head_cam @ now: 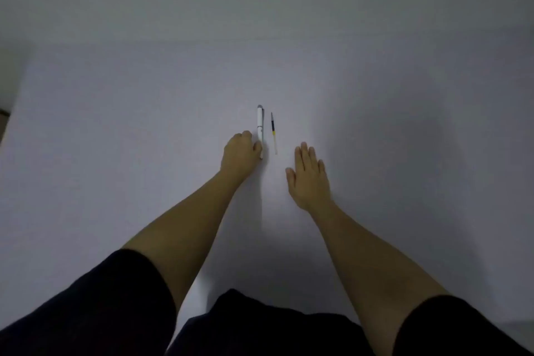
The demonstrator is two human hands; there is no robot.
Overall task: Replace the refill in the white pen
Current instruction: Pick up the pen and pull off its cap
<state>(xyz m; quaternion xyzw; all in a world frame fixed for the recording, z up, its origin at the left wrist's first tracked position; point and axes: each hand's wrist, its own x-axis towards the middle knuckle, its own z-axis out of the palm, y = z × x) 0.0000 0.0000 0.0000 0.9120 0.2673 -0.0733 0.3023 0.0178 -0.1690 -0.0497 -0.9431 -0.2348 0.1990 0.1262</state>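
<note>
white on pale grey, the white pen (260,121) lies lengthwise on the counter (115,124), cap end pointing away from the person, with the refill (273,131) just beside it on its right, parallel and not touching. the two look laid out side by side so that each is easy to reach in turn.

the left hand (239,151) is curled at the near end of the pen, fingers folded against the barrel; its grip seems to be closing on the pen, though whether it has fully pinched it i cannot tell from here. the right hand (308,173) lies flat and released, palm down, near the refill's lower end but apart from it, probably waiting to help once the pen is up.

the pen looks whole, so i'd judge the swap has not begun. the barrel presumably has to come apart first.
</note>
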